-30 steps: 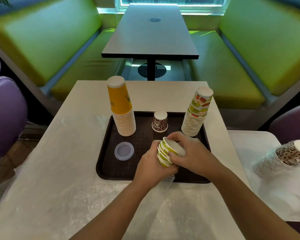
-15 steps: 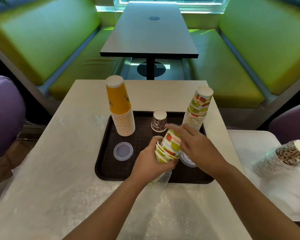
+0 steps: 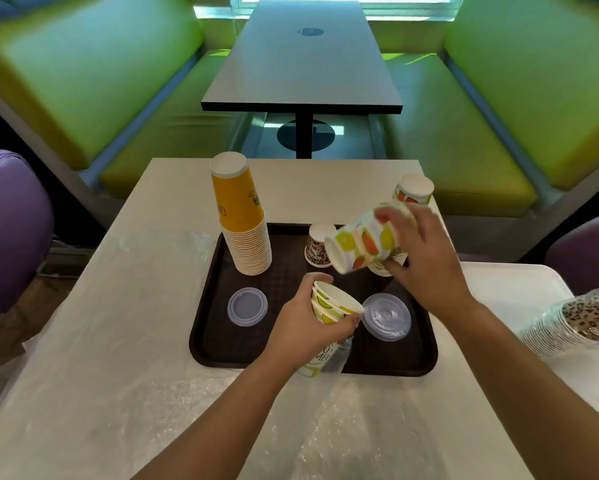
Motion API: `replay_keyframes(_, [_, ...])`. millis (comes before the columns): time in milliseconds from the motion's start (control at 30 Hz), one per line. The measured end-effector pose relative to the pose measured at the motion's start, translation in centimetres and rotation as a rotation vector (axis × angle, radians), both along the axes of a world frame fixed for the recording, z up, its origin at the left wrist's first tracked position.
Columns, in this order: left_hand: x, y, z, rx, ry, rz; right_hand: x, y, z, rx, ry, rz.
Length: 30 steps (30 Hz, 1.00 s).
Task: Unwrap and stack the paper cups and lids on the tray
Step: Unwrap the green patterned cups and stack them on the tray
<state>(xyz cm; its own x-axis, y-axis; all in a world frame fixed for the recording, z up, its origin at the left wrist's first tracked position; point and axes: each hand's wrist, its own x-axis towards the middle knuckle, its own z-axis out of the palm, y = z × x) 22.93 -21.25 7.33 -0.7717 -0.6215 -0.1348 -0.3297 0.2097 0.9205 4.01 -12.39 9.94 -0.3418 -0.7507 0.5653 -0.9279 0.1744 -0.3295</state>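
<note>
A dark brown tray lies on the white table. My left hand grips a short nest of fruit-print cups, still partly in clear wrap, above the tray's front. My right hand holds one fruit-print cup tilted on its side above the tray, in front of the fruit-print stack at the tray's back right. A tall yellow cup stack stands back left. One leopard-print cup stands upside down at the back middle. Two clear lids lie flat on the tray.
Crumpled clear plastic wrap covers the table's front and left. A wrapped sleeve of leopard-print cups lies on a second white table at the right. Green benches and a dark table stand beyond.
My right hand pulled one fruit-print cup off the nest in my left hand and lifted it up and right toward the fruit-print stack. My left hand stayed low with the remaining cups.
</note>
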Motion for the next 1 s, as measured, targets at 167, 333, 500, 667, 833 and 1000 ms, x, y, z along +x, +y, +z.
replay_keyframes(167, [-0.3, -0.1, -0.3, 0.012, -0.027, -0.008, -3.3, -2.3, 2.4, -0.236, -0.5, -0.08])
replay_keyframes(333, [-0.5, -0.4, -0.5, 0.029, -0.039, -0.014, -6.2, -4.0, 2.1, -0.339, -0.79, -0.093])
replay_keyframes(500, [-0.7, -0.8, -0.6, 0.035, -0.046, -0.018, -6.8, -4.5, 0.6, -0.391, -0.687, -0.205])
replay_keyframes(667, [-0.9, -0.9, -0.7, 0.045, -0.053, -0.025, -6.8, -5.0, -0.5, -0.445, -0.727, -0.234])
replay_keyframes(833, [-1.0, -1.1, -0.7, 0.066, -0.051, -0.026, -7.0, -4.9, -2.0, -0.29, -0.704, -0.303])
replay_keyframes(1000, [-0.9, -1.2, -0.6, 0.081, -0.052, -0.025, -6.7, -4.4, -3.9, -0.294, -0.71, -0.336])
